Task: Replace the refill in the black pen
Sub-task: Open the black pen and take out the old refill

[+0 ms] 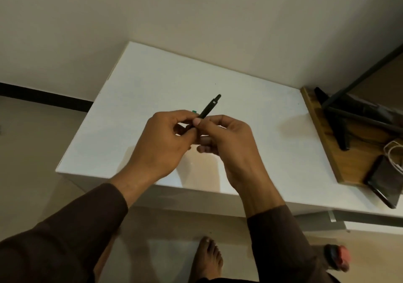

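Both hands hold the black pen above the middle of the white table. My right hand pinches the barrel between thumb and fingers, and the clicker end points up and away to the right. My left hand grips the lower end, which is hidden behind its fingers. A small green thing peeks out just above my left fingertips; what it is cannot be told. No separate refill is visible.
A wooden board lies at the table's right edge with a black stand, a dark phone and a white cable. My bare foot and a red-and-black object are on the floor below.
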A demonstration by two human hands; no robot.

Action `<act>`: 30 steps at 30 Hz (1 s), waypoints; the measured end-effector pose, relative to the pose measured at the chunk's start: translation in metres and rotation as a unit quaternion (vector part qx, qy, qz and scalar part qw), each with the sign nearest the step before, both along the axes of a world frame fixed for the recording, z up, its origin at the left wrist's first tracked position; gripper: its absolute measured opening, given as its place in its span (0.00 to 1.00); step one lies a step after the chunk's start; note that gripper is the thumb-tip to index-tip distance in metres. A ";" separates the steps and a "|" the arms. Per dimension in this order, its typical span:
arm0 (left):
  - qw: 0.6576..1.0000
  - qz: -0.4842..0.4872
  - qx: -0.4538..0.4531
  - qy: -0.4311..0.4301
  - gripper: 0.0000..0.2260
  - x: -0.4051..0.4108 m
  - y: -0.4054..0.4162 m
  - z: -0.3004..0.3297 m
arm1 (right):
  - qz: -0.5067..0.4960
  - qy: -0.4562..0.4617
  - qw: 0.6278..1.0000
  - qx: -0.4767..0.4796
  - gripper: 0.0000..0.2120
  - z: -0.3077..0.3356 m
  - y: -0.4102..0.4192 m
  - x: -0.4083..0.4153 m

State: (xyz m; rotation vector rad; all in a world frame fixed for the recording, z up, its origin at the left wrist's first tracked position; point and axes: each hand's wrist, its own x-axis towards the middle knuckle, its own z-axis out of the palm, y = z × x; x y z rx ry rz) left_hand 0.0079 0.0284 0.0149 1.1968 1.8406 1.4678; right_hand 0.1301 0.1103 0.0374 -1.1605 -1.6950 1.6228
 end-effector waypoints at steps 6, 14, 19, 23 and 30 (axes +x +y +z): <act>1.000 0.009 -0.016 -0.021 0.07 -0.003 0.000 -0.005 | -0.097 0.067 0.992 0.037 0.09 0.010 0.012 0.009; 0.999 -0.038 -0.014 -0.030 0.07 0.001 0.002 -0.002 | -0.127 0.098 0.986 0.052 0.09 0.011 0.016 0.014; 0.993 -0.055 -0.019 -0.104 0.07 0.000 0.001 -0.007 | -0.182 0.110 0.976 0.056 0.10 0.018 0.035 0.033; 0.993 -0.055 -0.024 -0.103 0.07 0.002 0.003 -0.008 | -0.194 -0.068 0.971 0.121 0.06 0.007 0.053 0.061; 0.995 -0.007 -0.034 -0.093 0.10 0.000 0.004 -0.012 | -0.179 -0.317 0.916 0.171 0.08 -0.035 0.072 0.079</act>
